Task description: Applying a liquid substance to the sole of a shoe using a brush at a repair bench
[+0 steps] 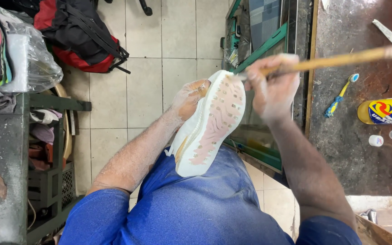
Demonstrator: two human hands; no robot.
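Here, a white shoe (207,129) is held sole-up by the left hand (189,97), which is wrapped around its far end from the side. The shoe's near end is rested on the lap, on blue cloth (196,204). The shoe's long line runs from the left hand's grip down and toward the body, tilted a little to the left. The pale pink marks on the sole are turned up to the camera.

A long wooden stick (341,59) is gripped tight in the right hand (273,86). It is probably a brush, but its tip cannot be seen well. The tip is met with the sole at the shoe's far end, just beside the left hand's fingers. From the right-hand grip, the stick's long line runs out to the right, over a dark workbench (355,149). The spot being touched is closer to the right hand.
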